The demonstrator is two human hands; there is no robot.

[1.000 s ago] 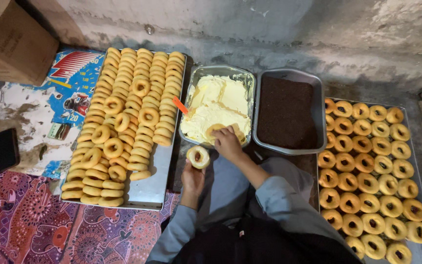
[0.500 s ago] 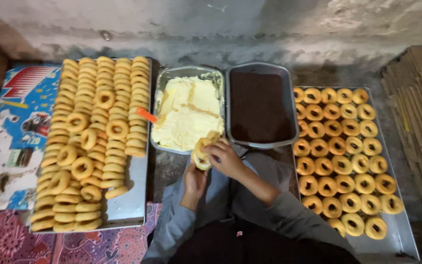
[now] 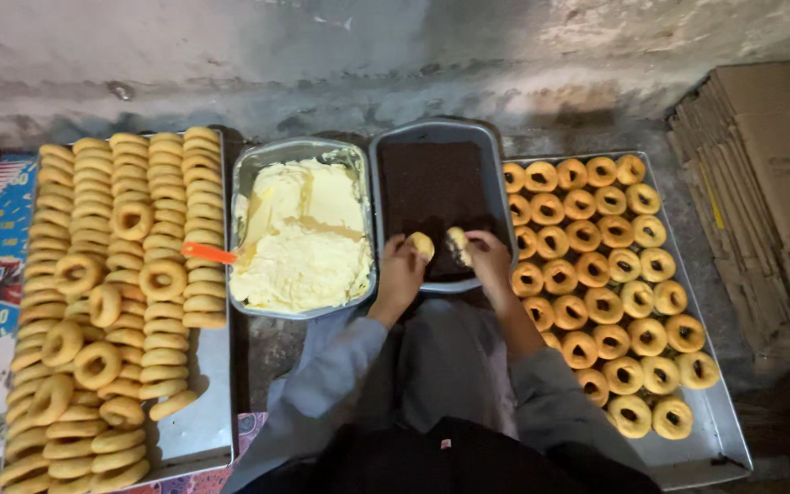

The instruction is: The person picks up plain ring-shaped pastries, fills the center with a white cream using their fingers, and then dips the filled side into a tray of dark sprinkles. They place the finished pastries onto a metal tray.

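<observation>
Over the dark crumb pan, each hand's grip, left hand and right hand, closes on a biscuit, whose undersides stay hidden.

Dull metal trays; matt brown crumbs; glossy cream; rough plaster wall; cardboard.
</observation>
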